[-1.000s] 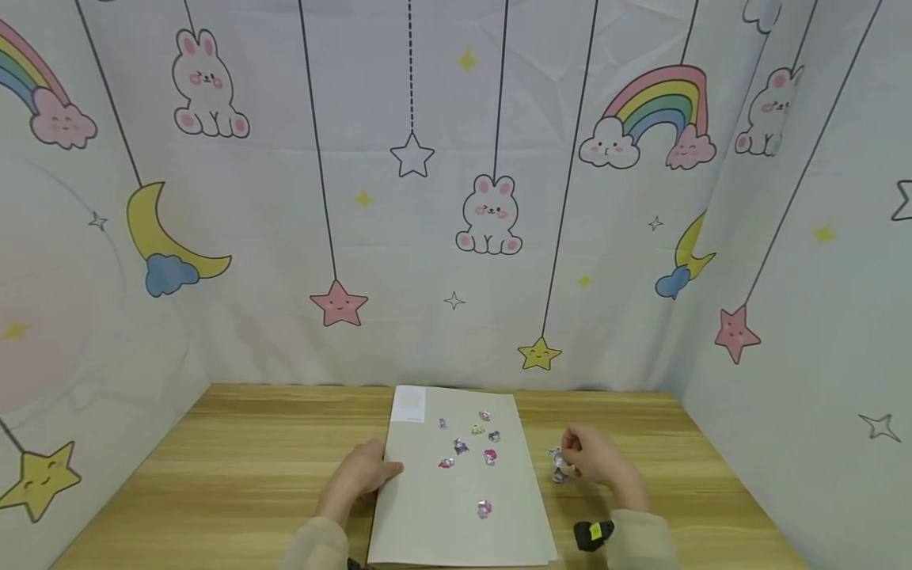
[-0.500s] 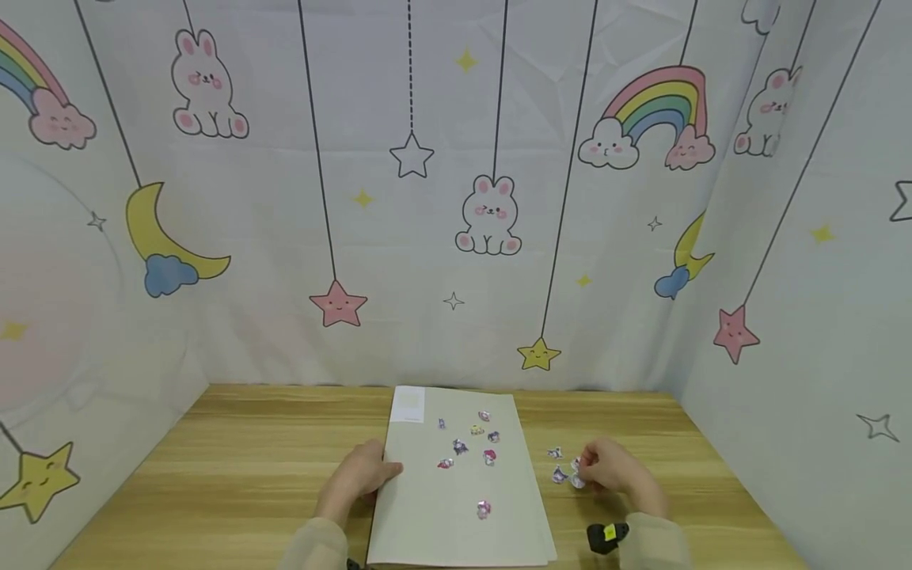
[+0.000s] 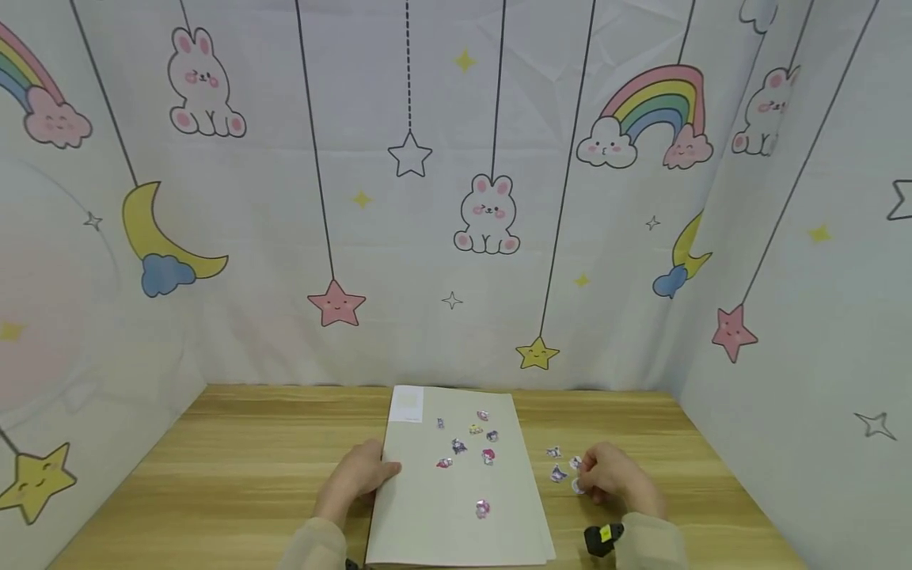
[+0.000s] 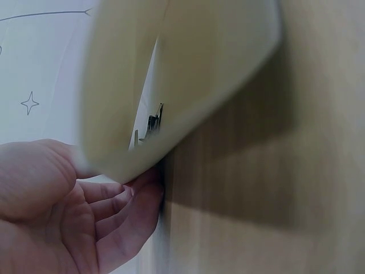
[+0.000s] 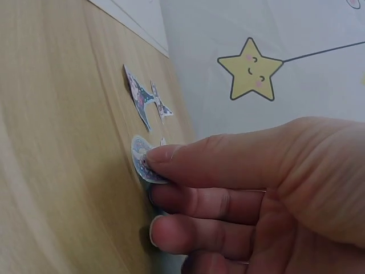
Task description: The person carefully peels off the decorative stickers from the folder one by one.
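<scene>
A cream file folder with a white label in its top left corner lies on the table. Its left edge is gripped by my left hand, the thumb on top and the fingers underneath, as the left wrist view shows. Right of the folder, my right hand pinches a round sticker between thumb and forefinger at the table top. Beside it lie a dark pointed sticker, a small one farther back and another sticker near the fingertips. Several shiny character stickers are spread over the folder.
The wooden table reaches back to a white curtain printed with rabbits, stars and rainbows. A black wrist camera sits by the right sleeve. Inside the folder, a dark metal clip shows at its open edge.
My right hand has drawn right and slightly nearer, bringing stickers apart from the cluster so that they lie separately. My left hand keeps its grip on the folder.
</scene>
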The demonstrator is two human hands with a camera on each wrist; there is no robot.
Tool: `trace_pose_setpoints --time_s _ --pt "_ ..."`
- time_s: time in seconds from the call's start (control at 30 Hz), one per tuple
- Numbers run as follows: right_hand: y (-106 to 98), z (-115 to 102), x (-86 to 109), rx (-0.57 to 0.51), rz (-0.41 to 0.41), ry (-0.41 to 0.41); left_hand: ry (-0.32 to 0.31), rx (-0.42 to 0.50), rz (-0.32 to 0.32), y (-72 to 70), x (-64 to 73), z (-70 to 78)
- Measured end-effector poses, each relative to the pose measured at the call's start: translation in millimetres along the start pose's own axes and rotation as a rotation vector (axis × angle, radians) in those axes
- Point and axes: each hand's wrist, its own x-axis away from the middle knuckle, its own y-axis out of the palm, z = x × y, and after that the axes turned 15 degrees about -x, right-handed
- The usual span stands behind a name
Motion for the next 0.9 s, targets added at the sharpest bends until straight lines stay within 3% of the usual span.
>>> trace_pose_setpoints --time_s 0.23,0.63,0.9 --pt "4 0 -4.2 0.071 0.017 0.017 -0.002 -0.018 0.011 -0.2 0.3 0.1" --pt "3 -1 -6.1 0.168 0.078 -0.045 -0.006 -0.028 0.004 0.9 0.1 -0.1" --pt "10 -24 -4.8 0.288 0.092 -0.098 -0.007 -0.035 0.003 1.6 -2.3 -0.4"
